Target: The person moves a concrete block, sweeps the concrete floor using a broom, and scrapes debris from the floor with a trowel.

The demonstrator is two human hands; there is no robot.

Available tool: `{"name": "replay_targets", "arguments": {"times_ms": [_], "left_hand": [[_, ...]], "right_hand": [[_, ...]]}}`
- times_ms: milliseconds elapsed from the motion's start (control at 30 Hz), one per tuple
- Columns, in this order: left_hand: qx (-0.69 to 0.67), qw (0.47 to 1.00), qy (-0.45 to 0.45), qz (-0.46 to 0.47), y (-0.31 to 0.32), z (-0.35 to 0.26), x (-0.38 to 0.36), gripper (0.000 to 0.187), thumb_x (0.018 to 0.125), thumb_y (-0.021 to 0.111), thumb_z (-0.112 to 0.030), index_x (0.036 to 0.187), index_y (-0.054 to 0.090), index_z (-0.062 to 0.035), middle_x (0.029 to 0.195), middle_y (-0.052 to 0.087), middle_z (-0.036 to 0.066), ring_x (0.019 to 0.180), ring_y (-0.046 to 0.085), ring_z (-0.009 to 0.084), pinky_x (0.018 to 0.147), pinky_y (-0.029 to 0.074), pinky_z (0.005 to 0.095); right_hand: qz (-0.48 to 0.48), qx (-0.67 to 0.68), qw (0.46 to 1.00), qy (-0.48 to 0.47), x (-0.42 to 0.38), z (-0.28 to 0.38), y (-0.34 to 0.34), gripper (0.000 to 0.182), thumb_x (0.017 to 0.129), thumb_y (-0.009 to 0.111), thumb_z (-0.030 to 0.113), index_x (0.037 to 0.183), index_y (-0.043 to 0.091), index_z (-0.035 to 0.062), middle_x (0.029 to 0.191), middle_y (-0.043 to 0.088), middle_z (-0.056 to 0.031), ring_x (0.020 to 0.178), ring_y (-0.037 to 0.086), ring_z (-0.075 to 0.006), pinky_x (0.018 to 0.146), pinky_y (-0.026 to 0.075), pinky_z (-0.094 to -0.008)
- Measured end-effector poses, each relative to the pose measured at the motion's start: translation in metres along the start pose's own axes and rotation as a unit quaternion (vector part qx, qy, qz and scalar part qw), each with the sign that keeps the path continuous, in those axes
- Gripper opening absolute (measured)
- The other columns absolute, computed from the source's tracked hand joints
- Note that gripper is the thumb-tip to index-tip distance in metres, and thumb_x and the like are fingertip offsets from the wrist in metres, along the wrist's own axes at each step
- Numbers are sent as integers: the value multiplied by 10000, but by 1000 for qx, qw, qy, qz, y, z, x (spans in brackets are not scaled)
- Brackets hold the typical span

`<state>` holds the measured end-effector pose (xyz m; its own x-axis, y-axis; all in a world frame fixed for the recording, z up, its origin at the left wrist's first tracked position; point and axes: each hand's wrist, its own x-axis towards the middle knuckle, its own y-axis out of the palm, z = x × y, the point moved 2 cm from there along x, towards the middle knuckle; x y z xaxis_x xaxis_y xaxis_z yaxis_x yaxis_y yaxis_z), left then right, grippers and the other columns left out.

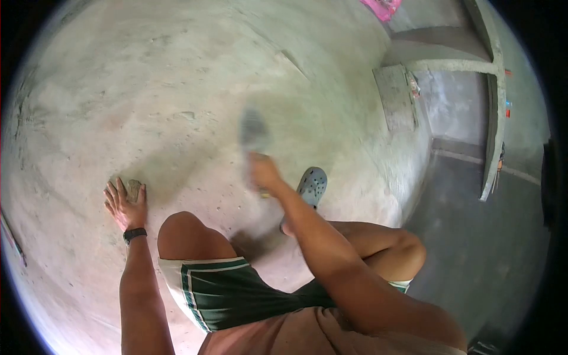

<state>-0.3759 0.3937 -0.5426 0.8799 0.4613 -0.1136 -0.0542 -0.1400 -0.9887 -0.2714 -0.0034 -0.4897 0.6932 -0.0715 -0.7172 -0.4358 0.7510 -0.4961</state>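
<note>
Hand tool (254, 130): broad grey blade, probably a trowel or scraper, though blur hides its exact shape. Handle enclosed in the right hand (264, 173); blade points away from the body, above mid-floor; contact with the surface cannot be told. Small yellowish tip visible below the grip.

Brown piece (134, 189): small, blocky, rough-looking; sits in the gap between thumb and forefinger of the left hand (125, 206), fingers spread.

Floor (195, 106): pale grey-green, pinkish toward the body; pitted, scuffed, dotted with small crumbs.
</note>
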Motion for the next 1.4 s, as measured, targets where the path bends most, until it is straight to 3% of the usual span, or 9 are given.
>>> {"name": "replay_targets", "arguments": {"times_ms": [167, 333, 400, 700, 767, 967, 1067, 1200, 1400], "left_hand": [[1, 1000, -7, 17, -5, -3, 5, 881, 868, 695, -609, 1578, 411, -171, 1648, 333, 170, 1541, 255, 381, 1237, 215, 566], [-11, 1000, -11, 10, -2, 3, 2, 879, 864, 702, -606, 1577, 414, -182, 1648, 334, 169, 1544, 249, 376, 1241, 206, 566], [-11, 1000, -4, 10, 1, 6, 2, 875, 865, 698, -612, 1575, 419, -184, 1646, 339, 168, 1541, 256, 376, 1242, 202, 564], [6, 1000, -3, 8, 4, 5, 1, 850, 886, 684, -601, 1568, 430, -163, 1640, 347, 176, 1535, 276, 372, 1238, 218, 558], [-1, 1000, 3, 1, 8, 8, 2, 867, 876, 683, -623, 1572, 425, -176, 1647, 337, 169, 1537, 270, 373, 1240, 212, 560], [1, 1000, -4, 10, 2, 5, 2, 886, 863, 684, -641, 1574, 421, -183, 1653, 327, 162, 1542, 258, 369, 1241, 207, 558], [1, 1000, -4, 7, 4, 4, 0, 884, 863, 686, -636, 1574, 420, -184, 1653, 327, 161, 1543, 256, 368, 1242, 208, 558], [-3, 1000, -6, 6, 3, 3, 1, 873, 863, 691, -626, 1571, 426, -189, 1650, 334, 163, 1539, 266, 372, 1238, 215, 561], [0, 1000, 2, 0, 5, 7, 1, 879, 866, 686, -631, 1575, 420, -184, 1644, 342, 170, 1536, 272, 372, 1238, 216, 563]], "right_hand": [[137, -63, 989, 2, -38, 103, 13, 315, 1027, 495, 225, 1185, 620, -17, 775, 674, -218, 570, 677, -321, 601, 578, -443], [-79, -192, 977, -40, 41, -90, -87, 293, 1015, 537, 252, 1144, 636, 9, 714, 654, -148, 511, 622, -259, 487, 537, -414], [-145, 212, 952, 165, 20, -84, -136, 431, 1080, 445, 432, 1075, 659, 58, 609, 560, -64, 469, 531, -179, 425, 448, -401], [19, -80, 997, 13, 5, 44, 0, 606, 1045, 439, 478, 1101, 663, -83, 1043, 694, -329, 978, 694, -457, 920, 523, -491], [-56, -146, 981, -115, 15, 20, -16, 640, 1055, 406, 509, 1138, 650, -76, 984, 705, -303, 849, 716, -414, 771, 555, -505], [-139, 225, 949, 173, 31, -65, -131, 590, 1056, 454, 474, 1115, 633, -85, 756, 664, -189, 573, 651, -266, 515, 506, -447], [-31, -250, 960, -122, 106, -133, -54, 570, 1045, 474, 431, 1039, 636, -116, 625, 624, -177, 515, 636, -277, 536, 511, -440], [-65, -111, 992, 0, 20, 4, -43, 572, 1036, 478, 422, 975, 626, -127, 608, 620, -168, 493, 629, -280, 537, 511, -428], [-138, 194, 968, 82, 29, -33, -121, 489, 1058, 451, 471, 876, 600, 43, 623, 569, -82, 416, 500, -219, 453, 453, -450]]}}
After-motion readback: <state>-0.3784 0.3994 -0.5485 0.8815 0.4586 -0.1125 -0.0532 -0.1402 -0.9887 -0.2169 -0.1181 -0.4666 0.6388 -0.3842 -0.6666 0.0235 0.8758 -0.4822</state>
